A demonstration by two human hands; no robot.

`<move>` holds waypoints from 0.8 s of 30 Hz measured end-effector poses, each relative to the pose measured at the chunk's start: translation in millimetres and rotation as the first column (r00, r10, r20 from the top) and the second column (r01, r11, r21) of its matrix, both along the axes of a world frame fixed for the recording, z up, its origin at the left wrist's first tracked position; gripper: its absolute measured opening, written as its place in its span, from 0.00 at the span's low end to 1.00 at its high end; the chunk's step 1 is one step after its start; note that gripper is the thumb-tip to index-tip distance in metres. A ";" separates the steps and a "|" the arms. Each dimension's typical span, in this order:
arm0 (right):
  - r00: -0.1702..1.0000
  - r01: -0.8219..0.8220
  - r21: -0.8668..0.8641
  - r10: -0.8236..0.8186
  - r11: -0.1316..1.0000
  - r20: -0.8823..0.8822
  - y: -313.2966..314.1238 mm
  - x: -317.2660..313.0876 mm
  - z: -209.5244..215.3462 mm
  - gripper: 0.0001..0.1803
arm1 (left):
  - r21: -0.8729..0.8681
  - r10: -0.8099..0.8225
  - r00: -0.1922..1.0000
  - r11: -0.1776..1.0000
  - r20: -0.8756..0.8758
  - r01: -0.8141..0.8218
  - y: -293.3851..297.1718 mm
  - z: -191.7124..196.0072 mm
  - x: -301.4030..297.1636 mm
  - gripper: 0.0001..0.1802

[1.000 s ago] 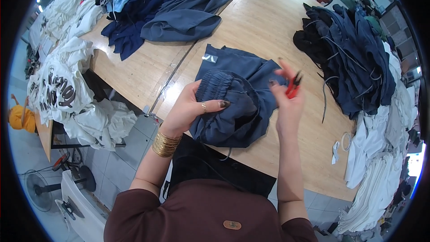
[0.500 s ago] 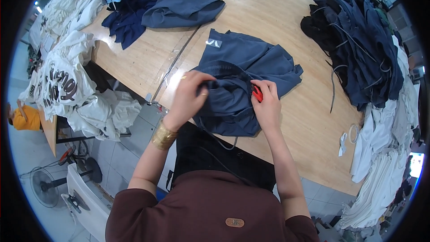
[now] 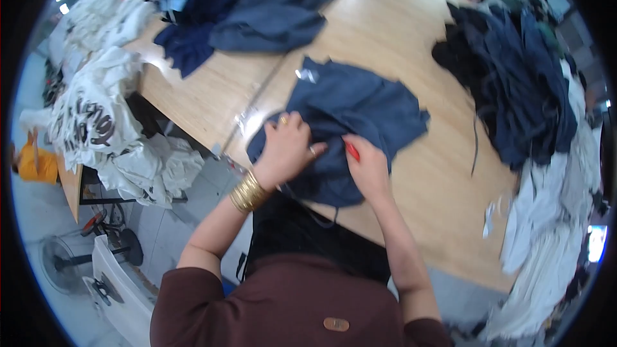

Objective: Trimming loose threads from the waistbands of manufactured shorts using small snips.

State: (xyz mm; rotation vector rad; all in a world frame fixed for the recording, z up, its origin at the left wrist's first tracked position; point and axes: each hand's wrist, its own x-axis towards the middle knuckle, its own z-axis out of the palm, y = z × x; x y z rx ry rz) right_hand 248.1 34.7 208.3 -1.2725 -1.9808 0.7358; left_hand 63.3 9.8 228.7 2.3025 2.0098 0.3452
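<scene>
Both of my hands now sit close together on the dark blue garment (image 3: 360, 115), where a second ago the right hand was lifted off to the side with the red-handled snips clear of the cloth. Left hand (image 3: 287, 148): grip curled down on a bunched fold near the garment's middle, fingers pressing cloth against the desk (image 3: 212, 90), gold bangles (image 3: 247, 191) at the wrist. Right hand (image 3: 367, 166): grip closed around the red-handled snips (image 3: 351, 150), of which only a short red part shows between thumb and fingers; whether the blades are open cannot be told. The two hands have come almost together, with the snips brought in to the fold that the left hand holds, so I judge the work has passed from repositioning to a close operation on that fold. The garment lies flat near the front edge of the desk, its lower portion hanging over that edge toward my body. Room for movement: bare wood lies to the right of the garment, up to the dark clothing pile (image 3: 514, 83). Farther back, a second heap of blue clothing (image 3: 270, 19) is well apart from my hands. On the left, the desk edge is near, with white printed garments (image 3: 96, 122) draped below it. A standing fan (image 3: 71, 260) is on the floor, well away.
</scene>
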 end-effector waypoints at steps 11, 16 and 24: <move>0.976 -0.078 -0.086 0.094 0.993 0.196 -2.1 -5.7 -2.6 0.11 | 0.035 -0.118 0.993 0.992 -0.016 0.118 -15.2 -25.4 3.5 0.19; 0.984 -0.087 -0.048 0.093 0.995 0.150 5.2 -1.7 -21.0 0.10 | -0.003 -0.067 0.998 0.998 0.013 0.067 -20.7 -15.1 -8.9 0.15; 0.910 -0.193 -0.376 0.021 0.906 -0.414 38.6 11.5 1.4 0.11 | 0.433 -0.329 0.854 0.891 0.404 0.138 -10.0 22.7 15.1 0.07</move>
